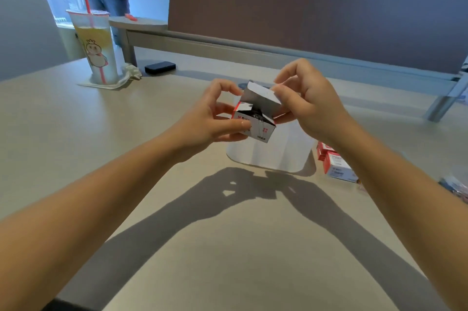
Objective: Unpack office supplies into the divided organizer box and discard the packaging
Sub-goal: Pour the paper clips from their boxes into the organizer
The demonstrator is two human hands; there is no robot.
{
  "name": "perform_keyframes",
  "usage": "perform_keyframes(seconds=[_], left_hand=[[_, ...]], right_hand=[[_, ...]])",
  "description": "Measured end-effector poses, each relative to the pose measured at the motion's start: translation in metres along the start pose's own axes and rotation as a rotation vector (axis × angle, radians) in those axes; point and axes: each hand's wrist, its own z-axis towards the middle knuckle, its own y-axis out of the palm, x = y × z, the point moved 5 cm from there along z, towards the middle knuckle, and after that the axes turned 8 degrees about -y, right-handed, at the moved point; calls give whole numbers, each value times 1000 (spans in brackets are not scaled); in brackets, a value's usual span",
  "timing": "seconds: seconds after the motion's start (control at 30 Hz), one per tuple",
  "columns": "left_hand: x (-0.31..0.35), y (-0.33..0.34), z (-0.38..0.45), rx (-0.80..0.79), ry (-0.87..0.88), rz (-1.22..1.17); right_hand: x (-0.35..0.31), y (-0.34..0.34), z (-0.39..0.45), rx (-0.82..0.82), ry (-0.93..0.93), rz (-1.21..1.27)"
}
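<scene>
Left of the organizer [268, 156] stands a cup [97, 50]. Above the organizer, the left hand [215, 115] grips the small carton [255, 118] while the right hand [304, 100] pinches its raised flap. Right of it lie more cartons [335, 164].

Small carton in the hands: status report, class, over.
Left hand grips the small carton; right hand pinches its top flap, open. White organizer box directly below. More red-and-white cartons wait at right. Nothing obstructing.
</scene>
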Motion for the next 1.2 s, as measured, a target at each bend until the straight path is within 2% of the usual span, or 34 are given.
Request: perform_keyframes(seconds=[0.17, 0.33, 0.6, 0.8, 1.03, 1.2], left_hand=[[1, -19, 21, -51, -32, 1], [-5, -38, 40, -12, -44, -24], [-8, -39, 67, -9, 41, 24], [-7, -40, 87, -5, 71, 139], [-10, -40, 97, -150, 64, 210], [-12, -39, 95, -174, 94, 266]], right_hand=[[21, 10, 33, 76, 72, 47], [38, 13, 52, 195, 152, 87], [49, 34, 56, -91, 234, 129], [62, 31, 65, -124, 309, 171], [67, 29, 62, -109, 286, 199], [65, 30, 50, -137, 239, 147]])
